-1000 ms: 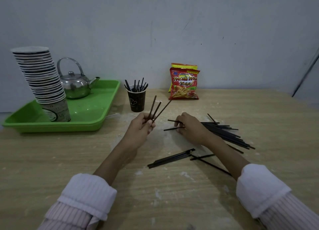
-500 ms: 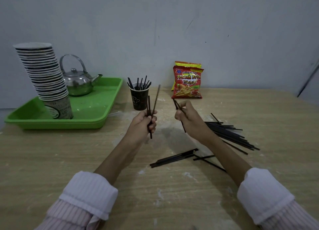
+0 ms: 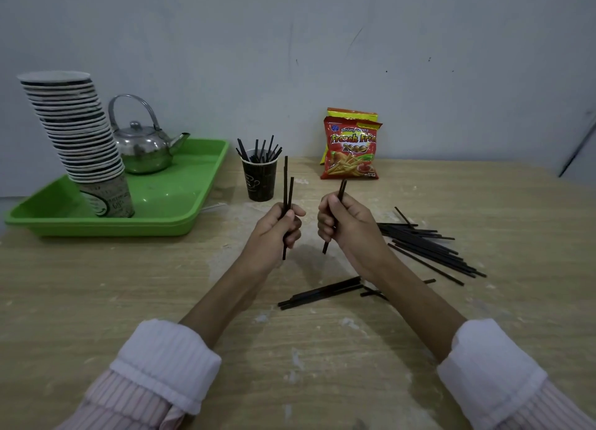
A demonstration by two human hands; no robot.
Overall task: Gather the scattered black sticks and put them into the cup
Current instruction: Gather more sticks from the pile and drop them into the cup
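Observation:
A black paper cup [image 3: 260,182] stands on the wooden table with several black sticks poking out of it. My left hand [image 3: 276,226] grips a few black sticks [image 3: 286,184] upright, just in front of and right of the cup. Close beside it, my right hand [image 3: 345,224] holds two black sticks [image 3: 341,188], tilted slightly. A loose pile of black sticks [image 3: 429,245] lies on the table right of my right hand. A smaller bundle of sticks [image 3: 319,293] lies nearer me, between my forearms.
A green tray [image 3: 180,200] at the left holds a tall leaning stack of paper cups [image 3: 80,139] and a steel kettle [image 3: 145,146]. Red snack bags [image 3: 351,149] lean on the wall behind the cup. The wall runs along the table's far edge.
My right hand lifted two sticks off the table and raised them upright. My left hand turned its sticks from slanted to vertical. Both hands have come closer together.

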